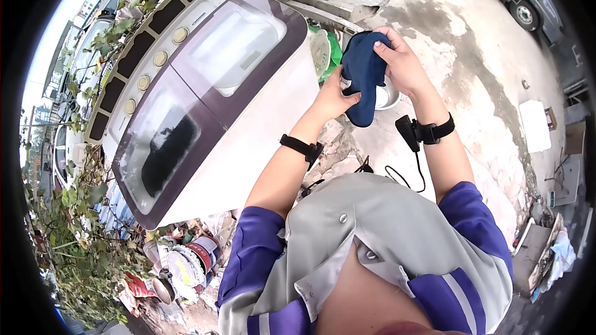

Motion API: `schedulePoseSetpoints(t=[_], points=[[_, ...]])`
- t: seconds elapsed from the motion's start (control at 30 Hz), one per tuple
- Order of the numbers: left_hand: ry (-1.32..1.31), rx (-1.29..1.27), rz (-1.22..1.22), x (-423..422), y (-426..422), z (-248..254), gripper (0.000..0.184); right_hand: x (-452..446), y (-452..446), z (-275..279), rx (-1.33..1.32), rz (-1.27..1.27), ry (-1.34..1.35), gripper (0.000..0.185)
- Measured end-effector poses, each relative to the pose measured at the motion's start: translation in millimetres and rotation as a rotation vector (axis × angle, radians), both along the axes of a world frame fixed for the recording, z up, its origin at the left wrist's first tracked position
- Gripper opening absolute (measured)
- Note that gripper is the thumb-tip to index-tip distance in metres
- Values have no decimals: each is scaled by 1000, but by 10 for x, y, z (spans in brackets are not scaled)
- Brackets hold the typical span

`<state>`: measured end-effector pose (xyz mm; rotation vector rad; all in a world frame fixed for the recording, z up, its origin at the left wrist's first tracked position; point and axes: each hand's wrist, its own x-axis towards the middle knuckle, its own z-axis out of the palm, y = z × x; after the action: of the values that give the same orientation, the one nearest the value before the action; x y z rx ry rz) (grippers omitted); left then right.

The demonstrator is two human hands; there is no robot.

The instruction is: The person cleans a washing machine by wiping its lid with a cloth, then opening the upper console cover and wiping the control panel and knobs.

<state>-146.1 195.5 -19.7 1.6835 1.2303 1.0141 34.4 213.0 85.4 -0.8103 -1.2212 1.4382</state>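
A folded dark blue cloth item hangs between my two hands, in front of my chest; its exact kind is hard to make out. My left hand grips its lower left side, with the thumb across the front. At its upper right edge, my right hand pinches it between thumb and fingers. Close by on the left stands a twin-tub washing machine with both purple-framed lids down; dark contents show through the nearer lid. Behind the cloth, a pale round basin is partly hidden.
A green bag sits beside the washing machine's far corner. Cans and rubbish lie near its closer end, next to leafy vines. Cracked concrete stretches to the right, toward a parked truck.
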Motion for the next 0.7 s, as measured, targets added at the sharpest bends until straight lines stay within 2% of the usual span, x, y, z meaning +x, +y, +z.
schedulePoseSetpoints(t=[0.03,0.17,0.2,0.3,0.33,0.37,0.43,0.47,0.57,0.6,0.7], points=[[-41,22,67,27,-19,-18,80,35,-7,-11,-31,-2,64,15],[-328,-658,-46,-10,54,-12,103,120,-37,14,-89,-2,259,21],[-269,-766,-39,-9,79,-103,93,120,-64,28,-88,-16,275,23],[-650,-754,-109,53,201,-456,84,139,-28,-14,-122,-131,220,29],[-761,-734,-268,85,103,-102,76,159,-24,-68,-144,-184,182,32],[-832,-727,-277,94,85,23,67,207,-13,-126,-89,-239,52,35],[-815,-681,-248,88,91,179,62,360,35,-249,19,-342,-212,42],[-744,-618,-219,75,89,234,57,449,42,-291,-29,-325,-235,48],[-517,-442,-190,23,82,375,52,537,-19,-311,-115,-386,-392,51],[-595,-444,-152,55,56,467,49,635,95,-581,-65,-422,-485,53],[-831,-434,-32,186,-32,826,41,660,94,-785,195,-660,-1200,53]])
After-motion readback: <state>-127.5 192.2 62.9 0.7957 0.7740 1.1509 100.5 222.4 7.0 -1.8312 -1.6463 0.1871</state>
